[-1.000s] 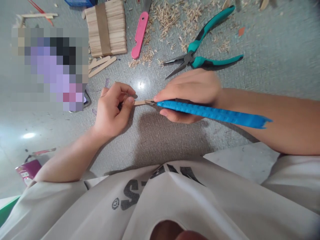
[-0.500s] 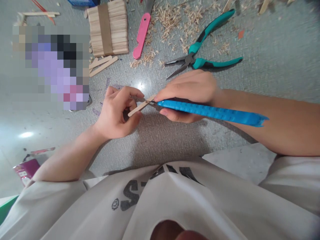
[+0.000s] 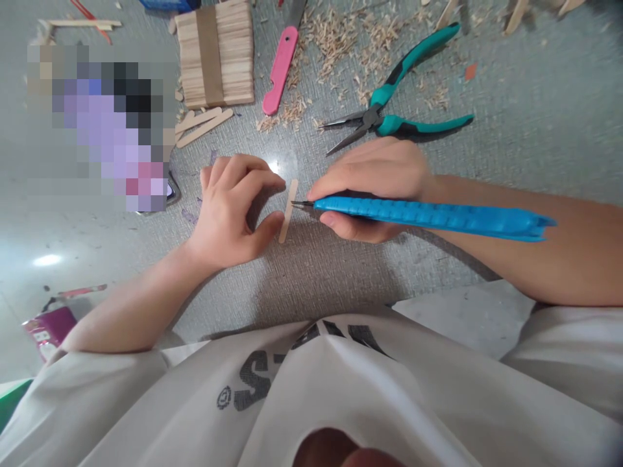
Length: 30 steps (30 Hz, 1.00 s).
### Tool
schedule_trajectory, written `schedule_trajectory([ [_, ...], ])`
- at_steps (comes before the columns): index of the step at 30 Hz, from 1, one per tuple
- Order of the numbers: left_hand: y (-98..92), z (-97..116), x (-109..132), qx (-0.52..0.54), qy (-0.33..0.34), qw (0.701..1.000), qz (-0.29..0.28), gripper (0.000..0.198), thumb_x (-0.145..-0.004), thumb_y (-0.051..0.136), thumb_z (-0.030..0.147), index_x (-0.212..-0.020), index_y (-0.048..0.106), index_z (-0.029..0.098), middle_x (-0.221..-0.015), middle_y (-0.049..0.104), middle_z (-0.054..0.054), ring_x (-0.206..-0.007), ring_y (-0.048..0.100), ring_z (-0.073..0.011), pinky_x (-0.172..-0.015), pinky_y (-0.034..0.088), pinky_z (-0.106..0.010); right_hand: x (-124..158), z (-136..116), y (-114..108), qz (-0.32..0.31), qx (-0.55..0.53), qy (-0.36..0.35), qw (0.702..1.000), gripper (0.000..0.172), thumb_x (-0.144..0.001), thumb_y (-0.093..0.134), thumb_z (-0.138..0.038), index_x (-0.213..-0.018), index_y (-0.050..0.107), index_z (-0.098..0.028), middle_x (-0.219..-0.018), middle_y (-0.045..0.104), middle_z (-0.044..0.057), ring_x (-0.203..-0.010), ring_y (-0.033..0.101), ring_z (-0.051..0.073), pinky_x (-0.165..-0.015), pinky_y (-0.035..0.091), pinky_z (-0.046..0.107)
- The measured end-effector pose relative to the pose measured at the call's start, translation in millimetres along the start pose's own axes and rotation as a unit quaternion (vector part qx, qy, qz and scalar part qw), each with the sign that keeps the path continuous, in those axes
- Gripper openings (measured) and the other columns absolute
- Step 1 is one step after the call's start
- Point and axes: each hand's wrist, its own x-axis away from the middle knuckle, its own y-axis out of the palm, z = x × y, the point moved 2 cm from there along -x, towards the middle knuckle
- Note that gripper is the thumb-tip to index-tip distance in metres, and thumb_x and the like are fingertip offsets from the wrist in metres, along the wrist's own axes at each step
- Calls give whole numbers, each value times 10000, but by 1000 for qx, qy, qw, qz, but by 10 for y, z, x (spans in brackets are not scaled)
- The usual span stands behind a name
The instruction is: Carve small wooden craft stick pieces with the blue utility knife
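A short wooden craft stick (image 3: 289, 217) lies on the grey table surface between my two hands, standing nearly lengthwise away from me. My left hand (image 3: 233, 211) is beside it with fingers and thumb apart; the thumb tip is at the stick's left edge, and whether it touches I cannot tell. In my right hand (image 3: 374, 181) is a blue utility knife (image 3: 428, 215), its handle pointing right over the forearm. The knife's thin dark blade reaches the middle of the stick.
Green-handled needle-nose pliers (image 3: 372, 117) lie splayed beyond my right hand. Farther off are a pink-handled knife (image 3: 281, 71), wood shavings (image 3: 335, 32), a banded bundle of craft sticks (image 3: 233, 55) and loose sticks (image 3: 204, 126). A blurred purple object (image 3: 111, 130) sits at left.
My left fingers have let go of the craft stick and spread. The stick has turned from slanting to nearly upright in view. The blue knife has shifted slightly right.
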Motion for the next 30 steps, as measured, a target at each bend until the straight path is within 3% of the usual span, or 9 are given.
schedule_trajectory([
  [4,38,58,28,-40,1,999,-26,601,-1068,718,688,-1564,748,350,-1687,719,-121,-1506,613,-378,-1292,505,-698,1,-6,-9,-31,-2,13,999,190,-1220,621,-339,-1310,736,-216,-979,856,-34,-845,790,98,-797,594,275],
  [8,24,104,44,-61,-1,997,-54,609,-1095,682,694,-1640,725,426,-1793,666,-134,-1587,603,-428,-1311,507,-756,21,35,33,-31,-14,11,999,259,-1256,571,-398,-1308,743,-211,-993,851,-30,-836,771,97,-770,553,278],
  [15,17,126,31,-82,3,995,-60,588,-1130,619,709,-1654,710,459,-1799,671,-135,-1608,604,-430,-1273,516,-755,128,131,118,-41,-36,39,998,333,-1236,572,-478,-1361,776,-247,-1018,855,-7,-904,789,118,-808,561,296],
  [19,34,120,33,-76,-9,995,-70,614,-1098,691,711,-1653,714,450,-1825,650,-117,-1615,582,-430,-1322,488,-763,146,137,107,-56,-33,41,997,395,-1255,543,-534,-1399,775,-249,-1041,854,-10,-938,793,113,-834,577,281],
  [25,22,129,34,-79,-18,994,-79,601,-1074,749,628,-1656,697,485,-1835,635,-99,-1633,575,-432,-1344,474,-745,63,64,39,-66,-23,36,997,315,-1253,599,-466,-1382,755,-224,-1051,858,-1,-944,803,115,-855,596,274],
  [30,26,131,38,-75,-10,994,-79,591,-1114,678,641,-1668,684,438,-1837,623,-125,-1637,572,-455,-1349,459,-729,33,48,23,-40,-16,5,999,242,-1239,630,-407,-1348,733,-217,-1028,858,-9,-902,803,112,-806,593,276],
])
